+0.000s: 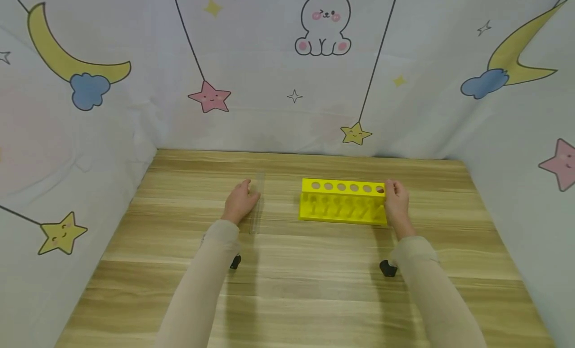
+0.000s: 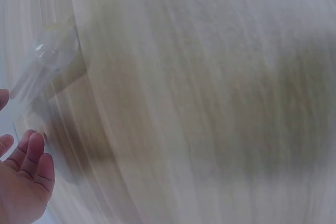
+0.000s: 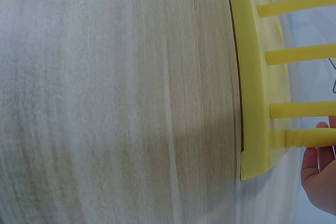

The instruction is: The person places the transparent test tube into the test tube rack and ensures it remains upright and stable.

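Broadly, a pale printed backdrop (image 1: 269, 119) stands behind a wood-grain table (image 1: 305, 293), and on it, right of centre and upright, sits a yellow rack (image 1: 343, 194) with six round holes along its top. Right hand (image 1: 397, 202) at the rack's right end, fingers curled about the end post, gripping it; left hand (image 1: 240, 202) well apart from the rack, fingers loosely bent and unclosed. Slimmest, a clear tube (image 1: 256, 213) lies just beside the left hand, contact unclear.
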{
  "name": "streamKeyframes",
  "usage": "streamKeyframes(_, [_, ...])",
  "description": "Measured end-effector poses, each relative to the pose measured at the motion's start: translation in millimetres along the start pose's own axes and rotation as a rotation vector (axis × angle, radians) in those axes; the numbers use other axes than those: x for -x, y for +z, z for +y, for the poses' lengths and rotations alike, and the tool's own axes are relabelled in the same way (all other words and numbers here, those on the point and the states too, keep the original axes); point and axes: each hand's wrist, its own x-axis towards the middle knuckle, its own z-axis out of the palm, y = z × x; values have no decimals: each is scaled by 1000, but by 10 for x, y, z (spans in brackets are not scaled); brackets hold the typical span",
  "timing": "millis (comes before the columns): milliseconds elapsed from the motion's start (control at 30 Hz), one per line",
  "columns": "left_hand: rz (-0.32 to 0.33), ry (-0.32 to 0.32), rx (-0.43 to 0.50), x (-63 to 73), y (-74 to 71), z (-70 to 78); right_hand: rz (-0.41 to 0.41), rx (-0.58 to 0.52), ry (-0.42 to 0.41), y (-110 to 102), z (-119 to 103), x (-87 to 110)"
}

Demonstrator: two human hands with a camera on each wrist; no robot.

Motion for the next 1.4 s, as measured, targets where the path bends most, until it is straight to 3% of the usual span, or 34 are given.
streamKeyframes(900, [-30, -36, -60, -47, 61, 86, 12, 18, -19, 2, 50, -35])
streamKeyframes(1400, [-43, -94, -65, -80, 131, 82, 14, -12, 11, 7, 31, -20])
